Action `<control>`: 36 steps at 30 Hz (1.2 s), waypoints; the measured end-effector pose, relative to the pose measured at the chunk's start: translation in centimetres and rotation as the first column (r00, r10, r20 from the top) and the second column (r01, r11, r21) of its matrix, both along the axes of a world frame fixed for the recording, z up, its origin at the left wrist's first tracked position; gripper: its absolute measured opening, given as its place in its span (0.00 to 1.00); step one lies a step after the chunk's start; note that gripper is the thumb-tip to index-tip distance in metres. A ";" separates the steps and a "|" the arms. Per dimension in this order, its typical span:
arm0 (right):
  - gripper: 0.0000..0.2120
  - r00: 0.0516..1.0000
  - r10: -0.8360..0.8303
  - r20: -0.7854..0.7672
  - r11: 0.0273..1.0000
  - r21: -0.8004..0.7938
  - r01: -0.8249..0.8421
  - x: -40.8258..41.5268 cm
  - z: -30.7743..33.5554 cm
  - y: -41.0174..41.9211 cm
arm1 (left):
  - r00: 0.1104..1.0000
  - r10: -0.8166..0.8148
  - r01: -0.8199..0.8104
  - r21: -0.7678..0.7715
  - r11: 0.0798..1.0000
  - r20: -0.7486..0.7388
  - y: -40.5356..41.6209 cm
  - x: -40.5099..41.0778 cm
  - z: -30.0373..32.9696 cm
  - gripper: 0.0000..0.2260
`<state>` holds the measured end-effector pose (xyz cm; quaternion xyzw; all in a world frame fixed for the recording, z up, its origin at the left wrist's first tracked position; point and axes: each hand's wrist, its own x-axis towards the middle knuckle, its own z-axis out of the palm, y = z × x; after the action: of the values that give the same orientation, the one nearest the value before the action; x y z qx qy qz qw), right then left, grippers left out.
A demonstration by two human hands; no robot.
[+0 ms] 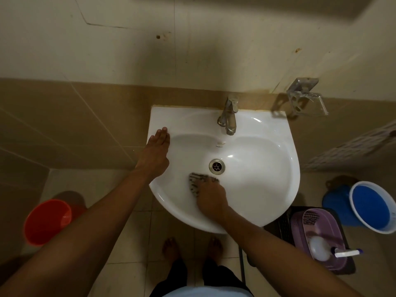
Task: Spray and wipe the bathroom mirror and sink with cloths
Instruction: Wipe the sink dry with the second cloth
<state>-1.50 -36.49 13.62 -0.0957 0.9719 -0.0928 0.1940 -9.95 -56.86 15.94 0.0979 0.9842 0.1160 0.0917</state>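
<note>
A white wall-mounted sink fills the middle of the head view, with a metal drain at its centre and a chrome tap at the back. My right hand presses a grey patterned cloth against the front of the basin, just below and left of the drain. My left hand lies flat on the sink's left rim, fingers together and pointing toward the wall, holding nothing. The mirror is not in view.
A red bucket stands on the floor at the left, a blue bucket at the right. A purple basket holding a white spray bottle sits right of the sink. A metal holder juts from the wall. My bare feet are beneath the basin.
</note>
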 end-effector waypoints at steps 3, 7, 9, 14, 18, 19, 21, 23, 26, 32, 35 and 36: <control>0.21 0.999 -0.033 0.000 0.961 -0.273 0.032 0.5 1.4 -3.2 | 1.000 -0.017 0.017 0.003 1.000 0.021 0.0 0.0 0.4 0.33; 0.20 0.942 -0.163 0.294 0.781 -0.545 0.305 -0.7 4.1 -4.4 | 0.994 0.005 -0.017 0.106 0.994 0.113 0.0 -0.4 1.3 0.31; 0.21 0.813 -0.225 0.537 0.534 -0.630 0.564 -1.3 4.8 -3.3 | 0.982 0.049 -0.096 0.264 0.960 0.180 -0.2 -0.7 1.7 0.30; 0.21 0.500 -0.063 0.864 -0.174 -0.503 0.847 -0.1 4.5 -1.0 | 0.908 0.253 -0.414 0.612 0.674 0.335 -0.2 -0.4 2.2 0.23; 0.22 0.444 -0.002 0.896 -0.414 -0.405 0.815 0.1 4.2 -0.1 | 0.856 0.245 -0.508 0.652 0.563 0.455 1.2 1.5 3.5 0.12; 0.21 0.445 -0.006 0.895 -0.446 -0.401 0.800 0.0 4.4 0.0 | 0.833 0.202 -0.538 0.671 0.511 0.514 1.8 2.1 4.2 0.10; 0.19 0.453 -0.015 0.891 -0.506 -0.398 0.766 -0.2 4.8 0.4 | 0.785 0.112 -0.597 0.694 0.403 0.610 2.8 3.3 5.7 0.15; 0.20 0.476 -0.014 0.879 -0.563 -0.401 0.723 -0.4 5.3 0.9 | 0.770 0.043 -0.609 0.713 0.348 0.637 3.5 4.1 6.5 0.22; 0.24 0.477 0.006 0.879 -0.628 -0.367 0.686 -0.3 5.8 1.8 | 0.807 -0.016 -0.556 0.768 0.318 0.590 4.4 4.7 7.0 0.24; 0.40 0.579 0.109 0.808 -0.591 -0.415 0.692 0.0 6.8 4.3 | 0.853 0.052 -0.518 0.833 0.195 0.519 5.5 3.8 8.6 0.11; 0.31 0.623 0.067 0.780 -0.541 -0.496 0.679 0.3 7.9 5.3 | 0.849 0.070 -0.526 0.822 0.218 0.524 6.6 3.9 8.9 0.11; 0.28 0.629 0.049 0.776 -0.525 -0.516 0.677 0.3 8.1 5.6 | 0.850 0.103 -0.527 0.822 0.217 0.517 7.2 4.1 8.7 0.11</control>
<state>-1.21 -30.90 21.73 0.1810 0.3352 -0.9036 0.1961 -5.87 -49.70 24.62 -0.0964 0.6826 0.7055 0.1642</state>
